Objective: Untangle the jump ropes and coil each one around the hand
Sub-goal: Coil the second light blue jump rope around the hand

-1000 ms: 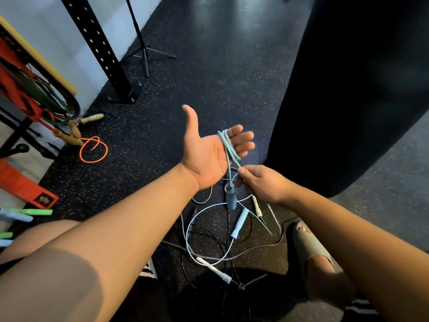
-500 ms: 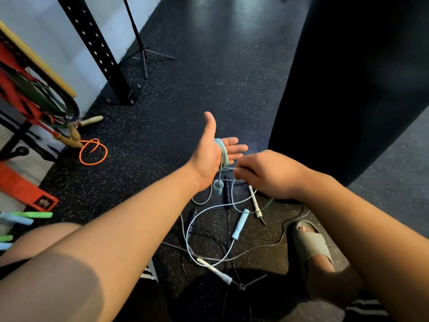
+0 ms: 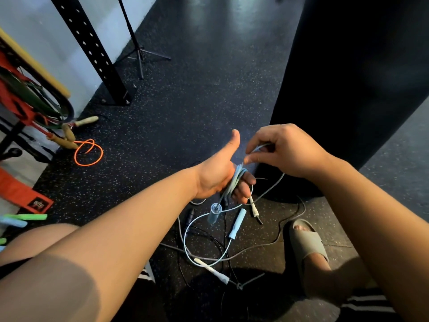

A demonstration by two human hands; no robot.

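Standing over a tangle of ropes (image 3: 204, 259) on the black speckled floor (image 3: 197, 89), with one foot in a grey sandal (image 3: 306, 240) just beside it. Looking down on a white handle (image 3: 212, 270) and a pale blue handle (image 3: 236, 224) lying among thin black and grey cords.

Holding the left hand (image 3: 216, 175) out above the tangle, thumb pointing up, fingers together and nearly straight, with the blue rope (image 3: 235, 180) wound in several turns around them. Letting a second blue handle (image 3: 214, 213) dangle from that rope just under the left hand. Pinching a strand of the same blue rope between thumb and forefinger of the right hand (image 3: 285, 152), the other fingers curled, just above the left fingertips.

Looking farther left at an orange rope (image 3: 88, 153) looped on the floor, touching wooden handles (image 3: 69, 133). Facing, beyond those, a black perforated post (image 3: 92, 52), a tripod stand (image 3: 139, 52), and a big black bag (image 3: 348, 77) on the right.
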